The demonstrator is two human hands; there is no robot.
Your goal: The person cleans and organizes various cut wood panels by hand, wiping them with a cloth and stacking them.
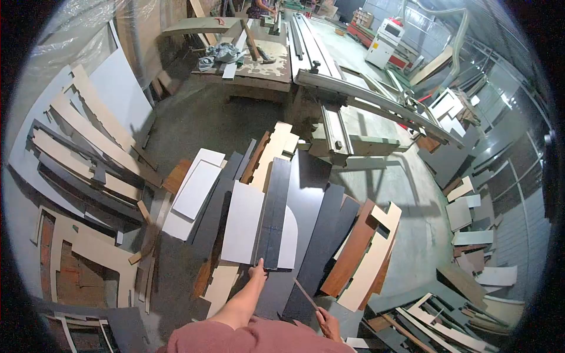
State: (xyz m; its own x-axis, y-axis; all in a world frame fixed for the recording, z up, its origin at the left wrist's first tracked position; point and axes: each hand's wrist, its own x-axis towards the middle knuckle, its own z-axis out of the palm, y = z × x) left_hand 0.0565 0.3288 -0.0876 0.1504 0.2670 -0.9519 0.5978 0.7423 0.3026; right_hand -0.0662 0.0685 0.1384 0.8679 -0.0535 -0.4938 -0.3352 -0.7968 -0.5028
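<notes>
My left hand (258, 270) is at the near end of a long narrow dark grey board (274, 212), thumb on top at its left corner and fingers closed about the edge. That board lies over a white panel (242, 220) on its left and a white piece with a rounded corner (288, 238) on its right. Lower right, my right hand (328, 323) is closed round a thin, straight strip (305, 292) that points up and left towards the boards. Its exact kind is not clear.
Brown and cream cut boards (369, 256) lie to the right, white panels (197, 183) to the left. Ahead stands a sliding table saw (376, 100) beside a workbench (265, 56). Offcuts lean along both walls. A person (262, 9) is at the far end.
</notes>
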